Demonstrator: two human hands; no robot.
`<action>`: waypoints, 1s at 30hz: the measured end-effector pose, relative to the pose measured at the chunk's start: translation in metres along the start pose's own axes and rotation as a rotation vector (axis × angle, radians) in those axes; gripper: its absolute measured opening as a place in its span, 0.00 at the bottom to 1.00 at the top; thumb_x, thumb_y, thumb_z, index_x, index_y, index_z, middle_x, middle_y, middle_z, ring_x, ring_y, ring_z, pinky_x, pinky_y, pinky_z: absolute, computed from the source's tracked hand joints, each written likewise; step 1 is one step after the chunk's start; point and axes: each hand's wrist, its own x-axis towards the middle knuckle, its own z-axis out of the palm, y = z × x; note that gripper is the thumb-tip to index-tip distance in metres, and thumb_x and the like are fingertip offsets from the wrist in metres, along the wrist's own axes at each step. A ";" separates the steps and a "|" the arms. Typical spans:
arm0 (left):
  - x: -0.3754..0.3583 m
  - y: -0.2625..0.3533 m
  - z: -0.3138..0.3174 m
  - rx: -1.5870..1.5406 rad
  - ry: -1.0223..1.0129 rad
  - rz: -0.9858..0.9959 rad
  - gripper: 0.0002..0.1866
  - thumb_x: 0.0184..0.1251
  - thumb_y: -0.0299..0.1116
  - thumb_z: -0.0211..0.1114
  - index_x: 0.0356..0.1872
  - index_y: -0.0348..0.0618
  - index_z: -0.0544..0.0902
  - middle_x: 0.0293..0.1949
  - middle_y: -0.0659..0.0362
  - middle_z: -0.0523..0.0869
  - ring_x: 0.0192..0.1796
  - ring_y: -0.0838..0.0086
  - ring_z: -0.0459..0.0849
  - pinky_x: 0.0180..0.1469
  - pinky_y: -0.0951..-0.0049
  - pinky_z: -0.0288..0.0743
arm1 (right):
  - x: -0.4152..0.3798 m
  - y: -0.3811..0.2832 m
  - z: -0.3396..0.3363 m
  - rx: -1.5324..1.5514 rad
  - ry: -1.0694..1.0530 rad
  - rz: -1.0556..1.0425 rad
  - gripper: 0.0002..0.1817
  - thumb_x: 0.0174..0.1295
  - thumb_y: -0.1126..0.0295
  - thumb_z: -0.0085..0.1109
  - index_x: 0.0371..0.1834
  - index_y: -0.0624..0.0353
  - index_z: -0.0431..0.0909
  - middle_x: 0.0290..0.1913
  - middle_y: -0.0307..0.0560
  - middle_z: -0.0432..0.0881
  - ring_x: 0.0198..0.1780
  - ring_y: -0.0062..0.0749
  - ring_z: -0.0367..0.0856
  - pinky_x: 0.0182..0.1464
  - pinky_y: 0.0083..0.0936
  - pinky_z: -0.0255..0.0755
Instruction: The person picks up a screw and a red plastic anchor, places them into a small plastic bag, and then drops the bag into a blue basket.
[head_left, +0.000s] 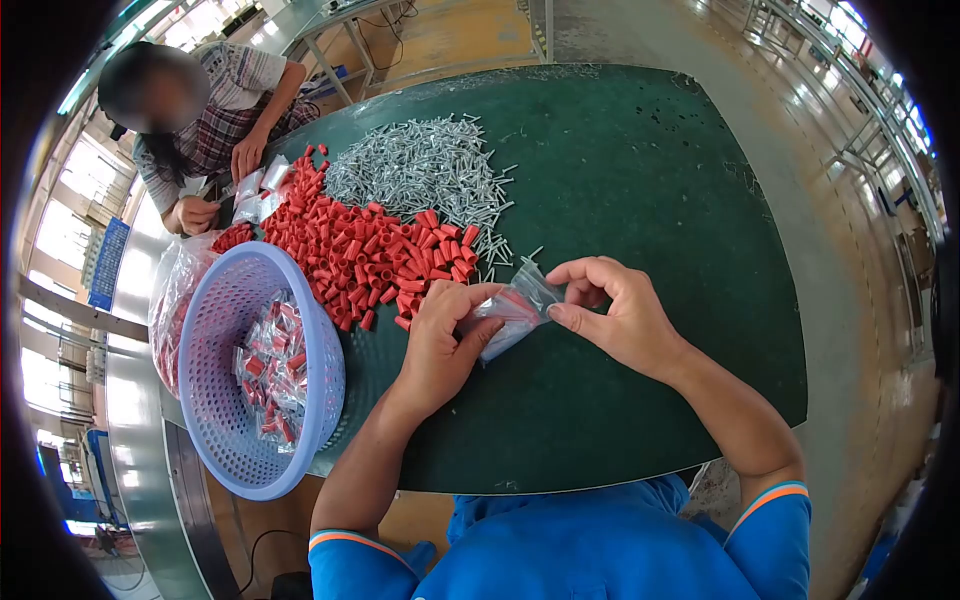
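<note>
Over the green table, my left hand [447, 335] pinches a small clear plastic bag [513, 316] between thumb and fingers. Something red shows through the bag near my left fingertips. My right hand [620, 315] has its thumb and forefinger closed at the bag's upper right edge. Just beyond my left hand lies a heap of red plastic caps [350, 250]. Behind them is a pile of silver screws [425, 170], some scattered toward the bag.
A lilac perforated basket [325, 385] at the left holds bagged red parts [275, 370]. Beside it is a large clear bag [172, 300] of red pieces. Across the table's left corner, a co-worker [225, 110] handles small plastic bags [262, 190].
</note>
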 end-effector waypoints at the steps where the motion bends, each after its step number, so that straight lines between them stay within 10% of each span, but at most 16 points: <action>1: 0.000 0.000 0.001 0.020 -0.001 0.021 0.18 0.51 0.20 0.65 0.46 0.42 0.79 0.33 0.60 0.76 0.35 0.74 0.73 0.39 0.77 0.67 | 0.000 -0.003 -0.002 -0.125 -0.027 -0.008 0.11 0.50 0.70 0.65 0.36 0.61 0.79 0.25 0.40 0.75 0.30 0.24 0.73 0.32 0.23 0.68; 13: -0.001 0.000 0.001 0.024 0.006 0.006 0.17 0.53 0.21 0.64 0.46 0.42 0.79 0.31 0.59 0.76 0.34 0.73 0.74 0.38 0.76 0.67 | -0.001 0.000 -0.005 0.039 -0.105 -0.115 0.09 0.46 0.81 0.52 0.27 0.58 0.81 0.28 0.39 0.75 0.36 0.31 0.71 0.40 0.25 0.65; 20: -0.003 0.001 0.001 -0.013 0.004 -0.035 0.15 0.54 0.24 0.64 0.45 0.41 0.80 0.28 0.58 0.75 0.32 0.71 0.72 0.34 0.74 0.66 | 0.001 0.005 -0.003 -0.280 -0.161 -0.343 0.07 0.48 0.75 0.60 0.32 0.56 0.82 0.28 0.38 0.75 0.35 0.31 0.69 0.42 0.25 0.63; 23: -0.005 -0.003 0.000 -0.076 -0.029 -0.106 0.14 0.58 0.21 0.60 0.47 0.40 0.78 0.34 0.60 0.77 0.35 0.78 0.75 0.38 0.80 0.69 | 0.002 -0.002 -0.006 -0.226 -0.166 -0.275 0.12 0.49 0.69 0.65 0.38 0.58 0.81 0.29 0.39 0.78 0.34 0.27 0.71 0.39 0.24 0.65; 25: -0.005 -0.002 0.001 -0.105 -0.028 -0.084 0.14 0.58 0.21 0.60 0.47 0.40 0.78 0.34 0.61 0.77 0.35 0.79 0.75 0.38 0.80 0.69 | 0.001 -0.011 -0.005 0.177 -0.245 0.198 0.17 0.50 0.68 0.66 0.43 0.62 0.78 0.30 0.41 0.81 0.31 0.22 0.75 0.35 0.21 0.69; 30: -0.004 0.008 0.003 -0.057 -0.068 -0.018 0.15 0.56 0.20 0.62 0.46 0.40 0.79 0.35 0.59 0.77 0.35 0.77 0.76 0.37 0.79 0.70 | -0.003 -0.003 0.003 0.191 -0.249 0.188 0.17 0.51 0.70 0.65 0.44 0.65 0.76 0.31 0.44 0.83 0.27 0.18 0.77 0.31 0.17 0.71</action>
